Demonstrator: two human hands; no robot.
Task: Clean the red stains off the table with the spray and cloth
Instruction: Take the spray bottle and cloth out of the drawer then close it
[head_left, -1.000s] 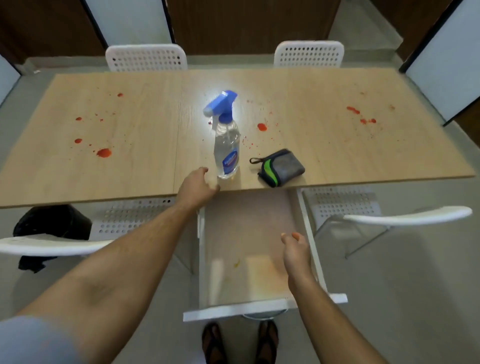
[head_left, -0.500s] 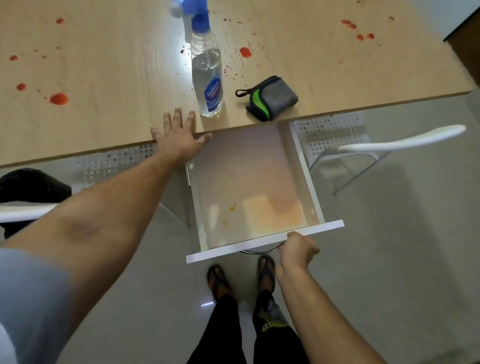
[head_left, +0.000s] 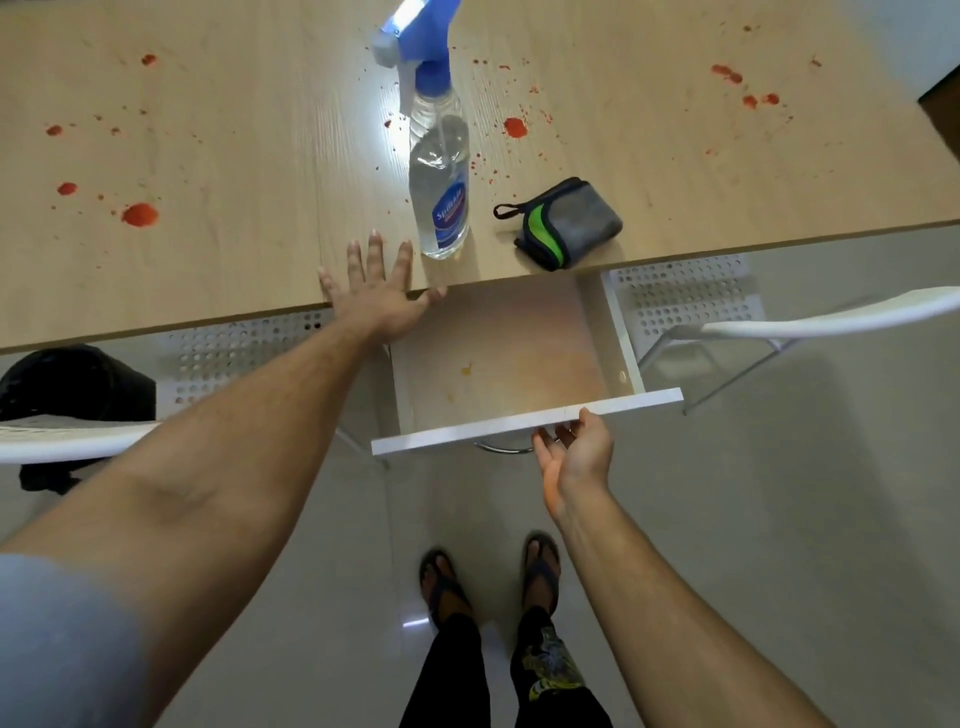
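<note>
Left hand (head_left: 376, 299) lay flat on the tabletop (head_left: 249, 260) at its near edge, fingers straight and spread, holding nothing, thumb over the edge. Right hand (head_left: 574, 452) sat at the front panel of the pulled-out drawer (head_left: 524, 423), fingers loosely extended under/against the panel; nothing gripped as far as visible, fingertip contact hard to tell.

Spray bottle (head_left: 439, 171) stood upright near the tabletop's near edge, just beside the left hand's fingers, not touching. Clear body, blue trigger head, blue label. Folded cloth (head_left: 569, 223), grey with green and black trim, lay near the near edge too, right of the bottle and apart from it, just above the open drawer.

Red stains (head_left: 139, 214) were scattered across the tabletop: a large blob and smaller dots toward the left side, one spot (head_left: 515, 127) plus fine spatter behind the bottle and cloth, a cluster (head_left: 748, 96) toward the far right.

The drawer's inside showed an orange-tinted base with a small yellowish mark. White perforated chairs (head_left: 685, 296) were tucked under the near edge on both sides; a black bag (head_left: 72, 384) sat on the left one. Person stood in sandals on a pale tiled floor.
</note>
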